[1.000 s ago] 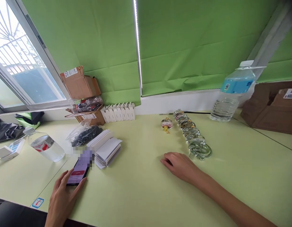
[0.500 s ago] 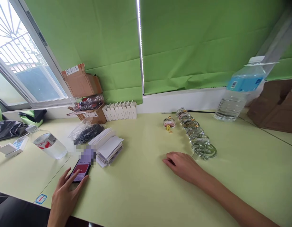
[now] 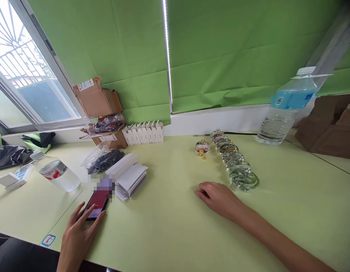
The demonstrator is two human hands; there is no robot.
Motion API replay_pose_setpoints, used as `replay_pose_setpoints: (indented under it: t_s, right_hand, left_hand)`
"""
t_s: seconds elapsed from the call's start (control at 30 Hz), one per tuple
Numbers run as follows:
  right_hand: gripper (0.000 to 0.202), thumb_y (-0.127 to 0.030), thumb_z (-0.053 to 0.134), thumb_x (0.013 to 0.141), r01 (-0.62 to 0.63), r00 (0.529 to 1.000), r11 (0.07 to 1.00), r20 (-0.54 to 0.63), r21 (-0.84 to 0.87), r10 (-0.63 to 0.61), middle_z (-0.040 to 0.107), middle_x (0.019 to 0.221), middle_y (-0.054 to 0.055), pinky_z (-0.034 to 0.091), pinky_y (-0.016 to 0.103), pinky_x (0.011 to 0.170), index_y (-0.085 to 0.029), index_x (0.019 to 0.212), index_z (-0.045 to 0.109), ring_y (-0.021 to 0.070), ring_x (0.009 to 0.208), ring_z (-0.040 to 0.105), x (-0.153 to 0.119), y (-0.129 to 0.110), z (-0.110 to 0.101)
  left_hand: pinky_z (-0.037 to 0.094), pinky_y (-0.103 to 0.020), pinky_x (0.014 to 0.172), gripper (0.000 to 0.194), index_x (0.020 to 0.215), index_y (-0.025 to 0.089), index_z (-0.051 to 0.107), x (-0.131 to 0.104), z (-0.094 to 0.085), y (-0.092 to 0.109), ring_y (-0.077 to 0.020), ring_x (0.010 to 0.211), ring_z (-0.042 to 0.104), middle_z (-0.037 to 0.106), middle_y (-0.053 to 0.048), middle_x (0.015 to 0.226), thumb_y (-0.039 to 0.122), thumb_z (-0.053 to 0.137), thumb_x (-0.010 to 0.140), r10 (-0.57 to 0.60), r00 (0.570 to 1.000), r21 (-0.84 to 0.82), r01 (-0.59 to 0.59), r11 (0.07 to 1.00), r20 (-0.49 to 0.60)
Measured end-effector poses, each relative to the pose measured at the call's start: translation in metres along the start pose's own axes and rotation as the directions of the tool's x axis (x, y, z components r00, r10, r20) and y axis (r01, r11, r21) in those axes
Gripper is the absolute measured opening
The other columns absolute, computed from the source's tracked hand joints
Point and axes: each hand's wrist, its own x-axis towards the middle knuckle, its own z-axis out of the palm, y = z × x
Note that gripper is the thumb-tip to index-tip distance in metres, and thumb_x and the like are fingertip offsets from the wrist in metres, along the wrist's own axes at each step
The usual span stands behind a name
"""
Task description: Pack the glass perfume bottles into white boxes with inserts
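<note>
Hand, left (image 3: pixel 77 236), is lying loosely spread, gripping nothing, a finger seemingly touching the phone (image 3: pixel 99 197), which is lying flat on the smooth table (image 3: pixel 163 226). Light fingertip pressure would probably be keeping it from sliding. Right hand (image 3: pixel 216 195) is resting curled; cannot tell whether the fingers are closing fully. Crisp white card stack (image 3: pixel 131 179), rounded clear-glass pieces (image 3: pixel 231 154); beyond, creased green blind (image 3: pixel 121 45) is hanging.

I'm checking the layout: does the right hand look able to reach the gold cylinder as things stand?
Probably yes: the right hand rests nearby, and only a tiny gold piece lies just before the gold cylinder; the glass row sits off to the right.
</note>
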Motion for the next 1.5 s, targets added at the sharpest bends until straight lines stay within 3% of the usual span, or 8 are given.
replay_pose_setpoints:
  t_s: [0.23,0.47,0.67,0.9,1.07,1.33,1.5]
  right_hand:
    - [0.036,-0.035,0.036,0.093,-0.001,1.0,1.0,0.004,-0.003,0.001,0.058,0.065,0.001,0.021,0.027,0.052,-0.019,0.061,0.042,0.0145,0.057,0.049,0.0001,0.0031,0.0027]
    - [0.036,-0.035,0.036,0.093,-0.004,1.0,1.0,-0.007,-0.002,0.004,0.058,0.066,0.0,0.019,0.027,0.052,-0.019,0.061,0.038,0.0143,0.057,0.048,0.0005,0.0031,0.0038]
    - [0.036,-0.035,0.036,0.093,-0.006,1.0,1.0,-0.005,0.006,0.006,0.058,0.065,0.001,0.018,0.027,0.052,-0.019,0.06,0.037,0.0137,0.056,0.047,-0.0001,0.0017,0.002]
    - [0.036,-0.035,0.036,0.092,0.005,1.0,1.0,-0.01,-0.006,-0.005,0.058,0.066,0.001,0.019,0.028,0.053,-0.019,0.061,0.039,0.0141,0.057,0.047,0.0014,0.0047,0.0054]
    - [0.036,-0.035,0.036,0.093,0.004,1.0,1.0,-0.007,-0.004,-0.004,0.058,0.066,0.0,0.02,0.028,0.052,-0.019,0.061,0.039,0.014,0.057,0.047,0.0007,0.0045,0.0049]
    - [0.037,-0.035,0.035,0.093,-0.003,1.0,1.0,-0.003,0.005,0.003,0.058,0.064,0.001,0.021,0.029,0.052,-0.019,0.06,0.04,0.0138,0.056,0.048,0.0012,0.0027,0.0038]
    - [0.036,-0.034,0.036,0.093,-0.005,1.0,1.0,-0.014,0.0,0.005,0.059,0.065,0.001,0.02,0.029,0.053,-0.019,0.061,0.041,0.0143,0.058,0.05,0.0001,0.0035,0.0046]
  left_hand:
    - [0.045,-0.042,0.1,0.053,0.111,0.027,0.067,-0.0015,-0.0024,0.0012,-0.0291,0.123,0.05,0.046,-0.003,0.14,0.061,0.048,0.075,-0.002,0.999,0.019,0.001,1.0,0.038]
    - [0.044,-0.041,0.102,0.052,0.108,0.026,0.067,-0.0007,0.0025,-0.0023,-0.0292,0.119,0.053,0.046,-0.003,0.139,0.061,0.049,0.076,0.047,0.998,0.022,-0.047,0.999,-0.032]
    - [0.043,-0.041,0.102,0.051,0.109,0.027,0.066,-0.0009,0.0011,-0.0016,-0.0287,0.122,0.05,0.045,-0.002,0.14,0.062,0.047,0.076,0.024,1.0,0.035,-0.024,0.999,0.017]
    - [0.04,-0.048,0.103,0.081,0.136,0.021,0.038,-0.0011,0.0037,-0.0021,-0.0316,0.127,0.043,0.046,-0.012,0.137,0.067,0.052,0.072,-0.03,0.998,0.025,0.031,0.999,-0.047]
    - [0.037,-0.047,0.105,0.081,0.134,0.019,0.04,-0.0012,0.0029,-0.0003,-0.0319,0.129,0.041,0.046,-0.013,0.137,0.068,0.052,0.071,-0.016,0.999,0.015,0.017,1.0,-0.052]
    - [0.039,-0.049,0.103,0.08,0.135,0.021,0.039,-0.002,-0.0017,0.0063,-0.0335,0.128,0.042,0.045,-0.012,0.138,0.07,0.049,0.072,-0.089,0.996,0.0,0.089,0.996,0.004]
    - [0.038,-0.05,0.105,0.083,0.135,0.018,0.039,0.0013,0.0022,0.0006,-0.0324,0.13,0.04,0.042,-0.013,0.141,0.07,0.049,0.071,-0.047,0.999,-0.004,0.047,0.999,-0.022]
